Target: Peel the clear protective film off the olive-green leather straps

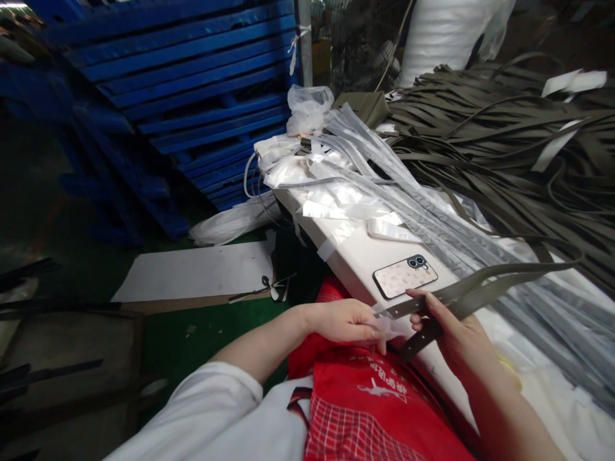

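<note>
Dark olive straps (473,288) with small punched holes run from the right into my right hand (444,323), whose thumb and fingers are closed around them near their ends. My left hand (353,322) pinches a thin translucent plastic piece (391,328) beside the end of one strap. Both hands are close together over the table's near edge, in front of a red apron. Just beyond them a phone (406,276) in a patterned case lies on the white table (336,256). Plastic-wrapped straps (413,192) stretch diagonally across the tabletop.
A large heap of loose dark straps (504,147) covers the right side. Clear plastic scraps (336,198) lie at the table's far end. Blue pallets (206,83) are stacked at the back left. A white sheet (202,272) rests on the green floor. A white roll (439,35) stands behind.
</note>
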`<action>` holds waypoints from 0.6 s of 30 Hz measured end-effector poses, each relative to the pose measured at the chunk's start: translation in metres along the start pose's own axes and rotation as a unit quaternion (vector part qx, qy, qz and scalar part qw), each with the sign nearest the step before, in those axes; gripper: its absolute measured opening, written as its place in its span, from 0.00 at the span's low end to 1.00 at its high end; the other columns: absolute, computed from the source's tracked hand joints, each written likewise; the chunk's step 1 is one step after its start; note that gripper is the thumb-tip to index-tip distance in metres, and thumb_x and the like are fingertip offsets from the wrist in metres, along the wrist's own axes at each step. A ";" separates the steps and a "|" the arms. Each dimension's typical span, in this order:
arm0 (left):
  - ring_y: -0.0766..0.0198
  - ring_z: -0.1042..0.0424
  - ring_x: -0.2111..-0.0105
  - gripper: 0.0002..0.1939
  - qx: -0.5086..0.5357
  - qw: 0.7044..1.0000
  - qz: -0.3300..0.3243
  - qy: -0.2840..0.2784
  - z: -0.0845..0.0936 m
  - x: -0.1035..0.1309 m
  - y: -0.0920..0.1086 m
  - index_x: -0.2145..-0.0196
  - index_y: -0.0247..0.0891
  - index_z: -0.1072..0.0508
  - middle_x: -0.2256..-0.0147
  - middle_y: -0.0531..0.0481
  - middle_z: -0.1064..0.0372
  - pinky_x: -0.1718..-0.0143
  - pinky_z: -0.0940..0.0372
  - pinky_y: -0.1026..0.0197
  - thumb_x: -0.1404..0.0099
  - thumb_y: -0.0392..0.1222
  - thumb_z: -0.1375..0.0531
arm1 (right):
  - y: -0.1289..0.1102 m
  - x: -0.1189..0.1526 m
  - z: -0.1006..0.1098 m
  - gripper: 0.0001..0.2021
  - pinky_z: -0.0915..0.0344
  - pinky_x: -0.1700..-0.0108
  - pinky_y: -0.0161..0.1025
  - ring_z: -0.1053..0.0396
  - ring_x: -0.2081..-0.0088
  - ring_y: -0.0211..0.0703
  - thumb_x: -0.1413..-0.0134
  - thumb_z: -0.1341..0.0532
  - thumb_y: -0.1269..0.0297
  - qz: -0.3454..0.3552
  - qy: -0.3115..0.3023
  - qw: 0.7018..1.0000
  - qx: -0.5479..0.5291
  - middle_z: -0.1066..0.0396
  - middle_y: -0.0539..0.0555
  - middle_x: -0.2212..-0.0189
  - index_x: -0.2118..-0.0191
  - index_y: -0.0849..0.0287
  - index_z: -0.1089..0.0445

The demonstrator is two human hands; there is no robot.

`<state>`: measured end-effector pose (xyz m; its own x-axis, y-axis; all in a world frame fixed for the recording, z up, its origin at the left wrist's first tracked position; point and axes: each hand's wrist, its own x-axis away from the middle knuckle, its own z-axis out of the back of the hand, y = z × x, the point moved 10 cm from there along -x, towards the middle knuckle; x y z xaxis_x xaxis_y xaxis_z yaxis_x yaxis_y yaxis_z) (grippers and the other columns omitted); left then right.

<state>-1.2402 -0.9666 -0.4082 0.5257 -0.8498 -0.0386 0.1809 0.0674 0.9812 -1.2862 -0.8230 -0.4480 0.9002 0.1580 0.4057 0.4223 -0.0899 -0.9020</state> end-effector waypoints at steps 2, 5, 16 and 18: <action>0.58 0.28 0.61 0.34 -0.005 1.000 -0.004 -0.003 -0.002 -0.003 0.002 0.63 0.34 0.20 0.61 0.41 0.26 0.52 0.35 0.61 0.29 0.64 0.55 | 0.005 0.001 -0.009 0.25 0.30 0.74 0.37 0.30 0.76 0.42 0.52 0.30 0.44 -0.010 -0.026 0.999 0.021 0.27 0.54 0.78 0.56 0.60 0.21; 0.59 0.28 0.61 0.34 -0.007 1.000 0.002 -0.001 -0.004 -0.008 0.001 0.65 0.35 0.20 0.62 0.42 0.25 0.52 0.35 0.61 0.29 0.64 0.54 | 0.002 0.002 -0.026 0.24 0.28 0.69 0.40 0.28 0.72 0.46 0.49 0.34 0.42 0.031 -0.065 0.992 0.105 0.25 0.55 0.73 0.57 0.58 0.21; 0.68 0.26 0.73 0.29 0.125 0.984 0.122 0.022 -0.004 -0.005 -0.050 0.60 0.33 0.21 0.72 0.48 0.25 0.66 0.33 0.68 0.31 0.63 0.46 | -0.071 0.021 0.049 0.32 0.24 0.69 0.49 0.23 0.73 0.53 0.43 0.46 0.33 0.208 0.147 0.960 0.118 0.23 0.60 0.75 0.65 0.60 0.21; 0.68 0.26 0.73 0.28 0.139 0.981 0.138 0.017 -0.005 -0.004 -0.054 0.61 0.34 0.20 0.71 0.48 0.24 0.66 0.33 0.69 0.33 0.63 0.43 | -0.100 0.045 0.063 0.31 0.25 0.73 0.50 0.25 0.77 0.52 0.43 0.46 0.33 0.304 0.237 0.923 0.025 0.25 0.58 0.79 0.70 0.59 0.22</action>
<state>-1.2482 -0.9641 -0.4619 0.5512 -0.8011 0.2333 -0.2024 0.1428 0.9688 -1.2951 -0.7455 -0.3486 0.9194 -0.3556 -0.1679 -0.1698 0.0262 -0.9851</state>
